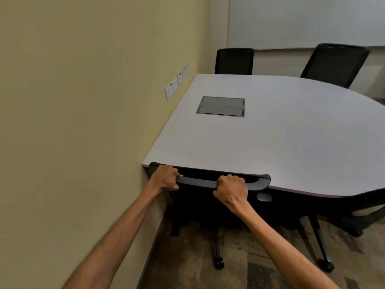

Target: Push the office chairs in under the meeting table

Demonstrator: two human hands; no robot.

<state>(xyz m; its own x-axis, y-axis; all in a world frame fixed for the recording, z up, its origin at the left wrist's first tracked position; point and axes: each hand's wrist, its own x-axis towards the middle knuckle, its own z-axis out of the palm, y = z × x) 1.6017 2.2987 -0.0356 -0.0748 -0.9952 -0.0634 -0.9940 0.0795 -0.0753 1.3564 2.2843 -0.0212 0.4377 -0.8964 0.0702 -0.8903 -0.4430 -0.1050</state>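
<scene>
Both hands — left [165, 178], right [232, 189] — are clenched around the top bar of a black chair [208, 197] tucked against the grey tabletop [270, 142] beside the wall [83, 101].

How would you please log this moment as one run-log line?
left hand: gripping near chair top | right hand: gripping same | chair: backrest at table edge | far chairs: two visible

The near chair [210, 180] is gripped along its top rail by the left hand [165, 178] and right hand [232, 189] — backrest touching the meeting table [270, 138] edge.
</scene>
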